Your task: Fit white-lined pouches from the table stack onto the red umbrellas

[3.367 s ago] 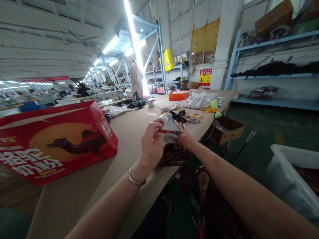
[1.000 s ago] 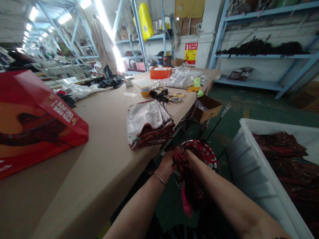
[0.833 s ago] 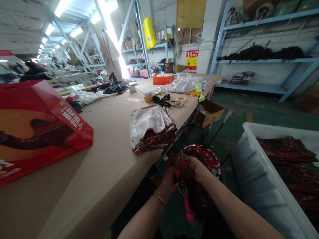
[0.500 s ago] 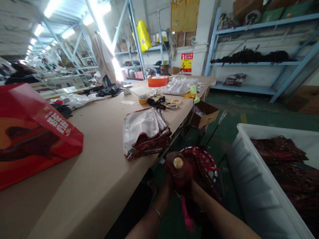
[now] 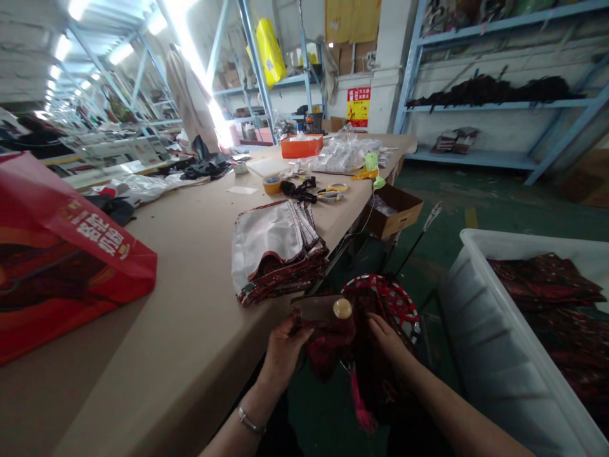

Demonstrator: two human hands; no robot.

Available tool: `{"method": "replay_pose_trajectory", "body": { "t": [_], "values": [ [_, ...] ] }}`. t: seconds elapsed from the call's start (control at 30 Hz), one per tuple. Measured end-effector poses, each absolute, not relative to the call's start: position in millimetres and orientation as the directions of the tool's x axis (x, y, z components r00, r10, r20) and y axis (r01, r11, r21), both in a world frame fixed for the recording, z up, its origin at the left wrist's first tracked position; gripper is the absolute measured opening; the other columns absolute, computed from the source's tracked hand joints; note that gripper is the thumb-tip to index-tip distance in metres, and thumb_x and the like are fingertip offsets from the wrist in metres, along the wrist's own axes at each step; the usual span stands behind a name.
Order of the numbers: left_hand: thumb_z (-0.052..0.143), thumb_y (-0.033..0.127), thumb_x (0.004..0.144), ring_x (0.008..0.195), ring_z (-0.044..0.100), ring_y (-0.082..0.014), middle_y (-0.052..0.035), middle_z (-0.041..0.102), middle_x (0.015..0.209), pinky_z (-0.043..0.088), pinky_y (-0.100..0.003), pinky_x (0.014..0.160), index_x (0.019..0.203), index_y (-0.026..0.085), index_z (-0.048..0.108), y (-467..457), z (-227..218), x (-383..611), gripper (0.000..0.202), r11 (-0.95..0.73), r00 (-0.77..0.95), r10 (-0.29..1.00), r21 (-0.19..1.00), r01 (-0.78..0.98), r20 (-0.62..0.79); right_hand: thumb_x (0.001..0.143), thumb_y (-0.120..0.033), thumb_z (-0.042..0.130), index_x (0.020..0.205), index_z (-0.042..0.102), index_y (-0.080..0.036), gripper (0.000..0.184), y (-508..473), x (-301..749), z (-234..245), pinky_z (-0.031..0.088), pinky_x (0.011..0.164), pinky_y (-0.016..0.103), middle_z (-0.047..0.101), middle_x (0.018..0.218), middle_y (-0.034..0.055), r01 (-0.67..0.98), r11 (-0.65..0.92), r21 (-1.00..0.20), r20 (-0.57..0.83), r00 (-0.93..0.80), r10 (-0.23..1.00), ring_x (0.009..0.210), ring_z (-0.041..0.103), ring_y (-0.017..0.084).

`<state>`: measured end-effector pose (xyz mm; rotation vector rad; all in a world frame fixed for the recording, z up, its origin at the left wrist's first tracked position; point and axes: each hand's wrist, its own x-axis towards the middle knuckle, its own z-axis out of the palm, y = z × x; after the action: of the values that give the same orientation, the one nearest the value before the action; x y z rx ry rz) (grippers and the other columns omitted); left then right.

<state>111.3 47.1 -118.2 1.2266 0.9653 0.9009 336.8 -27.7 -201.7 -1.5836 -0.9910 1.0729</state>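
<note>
the left hand (image 5: 284, 346) grips the near edge of a dark red cloth (image 5: 328, 339), thumb on top; the right hand (image 5: 386, 331) pinches its other side. the cloth, with a tan knob (image 5: 342, 309) and a pink tassel (image 5: 361, 412), is held just below the table (image 5: 190, 304) edge. a stack (image 5: 278, 251) of like pieces lies on the table, seemingly done; more fill the bin (image 5: 480, 355), so much looks left.

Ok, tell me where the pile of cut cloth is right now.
Head view: the cloth pile lies at the right edge of the table, just beyond the left hand gripping the red bundle, with the tape roll farther along.
</note>
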Motion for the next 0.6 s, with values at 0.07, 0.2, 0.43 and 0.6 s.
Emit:
{"method": "replay_pose_trajectory", "body": {
  "t": [0.07,0.2,0.43,0.6],
  "values": [
    [0.072,0.024,0.068,0.080,0.063,-0.0184,-0.0010,0.072,0.084,0.049,-0.028,0.077,0.090,0.017,0.070,42.3,-97.4,102.9,0.024,0.071,0.322,0.945,0.997,-0.008,-0.065,0.081,-0.045,0.054,0.128,0.050,-0.023,0.052,-27.1,341.5,-183.2,0.029,0.110,0.042,0.052,0.134,0.0080,0.104,-0.141,-0.985,-0.116,0.218,0.969,0.127,0.044,0.023],
    [0.069,0.022,0.073,0.087,0.062,-0.0171,-0.0010,0.071,0.092,0.048,-0.027,0.083,0.098,0.019,0.069,38.5,-36.7,109.6,0.025,-0.173,0.461,0.871,0.984,-0.036,0.170,0.077,-0.040,0.064,0.131,0.047,-0.025,0.058,-4.9,336.4,-130.5,0.036,0.105,0.040,0.054,0.133,0.0067,-0.131,0.015,-0.991,0.036,-0.156,0.987,0.122,0.050,0.022],
    [0.061,0.030,0.082,0.079,0.062,-0.0148,-0.0039,0.068,0.090,0.052,-0.027,0.072,0.101,0.020,0.064,61.3,41.8,91.3,0.022,-0.522,0.346,0.787,0.850,-0.067,0.510,0.075,-0.034,0.065,0.096,0.065,-0.023,0.024,28.1,333.0,6.3,0.053,0.070,0.031,0.072,0.086,-0.0011,-0.312,0.189,-0.931,0.142,0.167,0.976,0.070,0.066,0.015],
    [0.064,0.028,0.077,0.071,0.060,-0.0132,-0.0028,0.065,0.085,0.052,-0.027,0.068,0.088,0.018,0.064,101.4,40.9,53.3,0.015,-0.591,0.154,0.798,0.704,0.394,0.583,0.071,-0.035,0.066,0.088,0.064,-0.024,0.020,18.8,366.4,37.6,0.052,0.063,0.028,0.071,0.082,0.0015,-0.160,0.109,-0.981,0.056,0.304,0.951,0.066,0.064,0.015]
  ]
}}
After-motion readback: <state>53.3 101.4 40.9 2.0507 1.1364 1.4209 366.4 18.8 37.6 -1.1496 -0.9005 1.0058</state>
